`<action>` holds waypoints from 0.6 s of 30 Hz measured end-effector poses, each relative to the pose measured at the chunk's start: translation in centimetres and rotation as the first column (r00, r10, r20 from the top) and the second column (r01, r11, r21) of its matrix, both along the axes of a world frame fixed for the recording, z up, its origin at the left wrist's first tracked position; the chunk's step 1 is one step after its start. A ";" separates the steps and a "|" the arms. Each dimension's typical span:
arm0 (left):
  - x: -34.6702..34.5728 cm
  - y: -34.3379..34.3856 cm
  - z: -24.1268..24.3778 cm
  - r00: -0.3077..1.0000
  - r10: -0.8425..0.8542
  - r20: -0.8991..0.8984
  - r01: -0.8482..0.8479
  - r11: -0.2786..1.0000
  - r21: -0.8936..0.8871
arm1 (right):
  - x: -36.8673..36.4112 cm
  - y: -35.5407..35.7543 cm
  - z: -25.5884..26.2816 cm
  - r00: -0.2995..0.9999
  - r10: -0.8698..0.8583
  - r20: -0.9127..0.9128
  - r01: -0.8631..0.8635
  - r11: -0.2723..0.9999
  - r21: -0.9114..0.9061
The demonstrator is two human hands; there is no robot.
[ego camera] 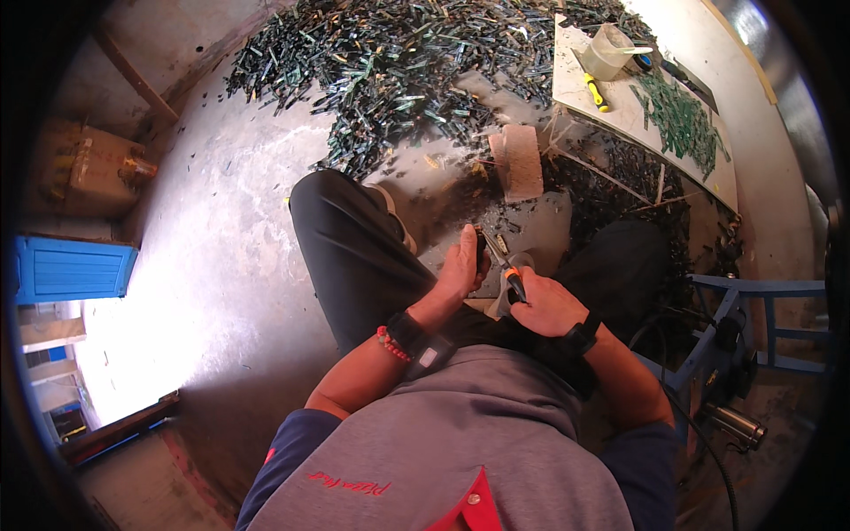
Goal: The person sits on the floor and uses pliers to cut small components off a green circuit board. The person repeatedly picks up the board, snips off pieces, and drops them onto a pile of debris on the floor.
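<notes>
Before my lap, my left hand [460, 263] grips a small dark strip-shaped part [481, 247], its thumb pointing up along it. My right hand [548, 304] is closed around a pair of pliers [514, 279] with black and orange handles. The metal jaws of the pliers reach toward the dark part; whether they touch it is hard to tell. Just past the jaws, a small yellowish piece [501, 243] lies among dark scraps on a grey plate [541, 222] between my legs. Most of the fingers of my left hand are hidden behind the part.
A large heap of dark strips [398, 60] covers the floor ahead. A pinkish brick-like block [521, 162] stands nearer. The white board [571, 50] at right bears green strips [684, 123], a plastic jug [605, 53] and a yellow-handled tool [595, 93]. A blue metal frame [720, 318] stands right.
</notes>
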State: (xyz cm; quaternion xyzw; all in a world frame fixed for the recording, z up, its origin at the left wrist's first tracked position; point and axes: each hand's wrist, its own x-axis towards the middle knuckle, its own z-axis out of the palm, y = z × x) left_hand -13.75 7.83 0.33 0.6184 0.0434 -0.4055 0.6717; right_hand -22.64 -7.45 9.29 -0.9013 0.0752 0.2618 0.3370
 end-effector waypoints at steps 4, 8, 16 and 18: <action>0.0 0.2 0.0 1.000 -0.023 -0.011 0.023 0.999 -0.024 | 0.1 -0.1 -0.1 0.998 -0.035 -0.053 0.038 0.998 0.057; -0.1 0.2 0.8 1.000 0.000 -0.008 0.000 1.000 0.003 | -0.4 -0.2 -1.7 0.997 -0.047 0.057 0.044 0.998 0.049; -0.2 0.4 1.0 0.977 -0.045 -0.207 0.028 0.996 -0.084 | -0.2 -2.2 -3.4 0.872 0.177 0.456 0.003 0.931 -0.365; 0.3 0.7 0.9 0.946 -0.121 -0.301 0.069 0.982 -0.179 | 0.7 -3.8 -3.4 0.814 0.296 0.500 -0.036 0.884 -0.466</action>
